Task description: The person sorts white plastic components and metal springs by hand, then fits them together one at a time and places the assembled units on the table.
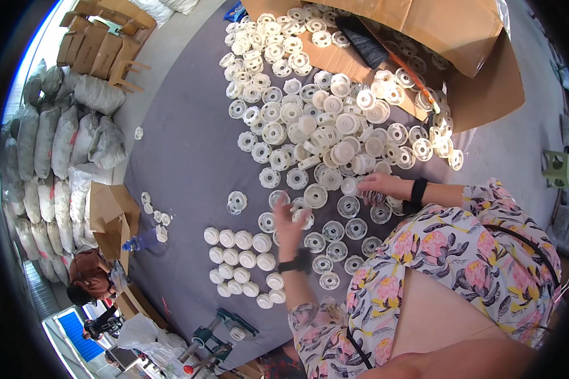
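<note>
On the grey bench (177,158), your left grip (289,226) is spread, right grip (379,184) unclear; lift wheels (343,152) by their rims.

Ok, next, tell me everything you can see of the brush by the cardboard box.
The brush has dense black bristles and a long, slim reddish-orange handle, probably plastic, with a pale tip. It lies slantwise at the mouth of the cardboard box, its bristles toward the upper left and handle tip toward the lower right, among white round pieces. Neither hand touches it. Exactly what it rests on is hard to tell.
</note>
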Demonstrator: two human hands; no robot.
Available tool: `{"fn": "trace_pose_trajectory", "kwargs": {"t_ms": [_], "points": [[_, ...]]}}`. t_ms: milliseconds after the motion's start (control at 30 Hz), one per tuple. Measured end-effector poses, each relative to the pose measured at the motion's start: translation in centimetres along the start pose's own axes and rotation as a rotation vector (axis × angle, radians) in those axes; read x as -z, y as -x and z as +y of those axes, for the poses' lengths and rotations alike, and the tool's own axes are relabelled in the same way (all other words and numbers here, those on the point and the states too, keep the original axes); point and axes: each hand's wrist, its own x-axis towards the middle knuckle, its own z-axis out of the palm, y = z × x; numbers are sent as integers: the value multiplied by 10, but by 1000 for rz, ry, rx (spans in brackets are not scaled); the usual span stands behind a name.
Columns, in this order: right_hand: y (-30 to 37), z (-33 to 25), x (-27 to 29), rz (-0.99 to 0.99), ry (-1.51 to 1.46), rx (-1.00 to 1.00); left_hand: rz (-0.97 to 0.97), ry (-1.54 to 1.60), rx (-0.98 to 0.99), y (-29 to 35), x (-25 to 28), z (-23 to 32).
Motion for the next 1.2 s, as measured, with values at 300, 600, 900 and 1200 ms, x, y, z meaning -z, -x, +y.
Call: {"fn": "trace_pose_trajectory", "kwargs": {"t_ms": [300,600,900,1200], "points": [[-1,-20,-31,-323,43,-196,-241,316,-45,50,-62,14],[14,-7,-19,-116,-50,-172,602,-608,89,4,56,-65],[2,11,-4,-110,-166,-159,324,-783,-124,30,-31,-47],[-12,35,-8,-249,-235,10,369,-802,-51,39,-40,-72]]}}
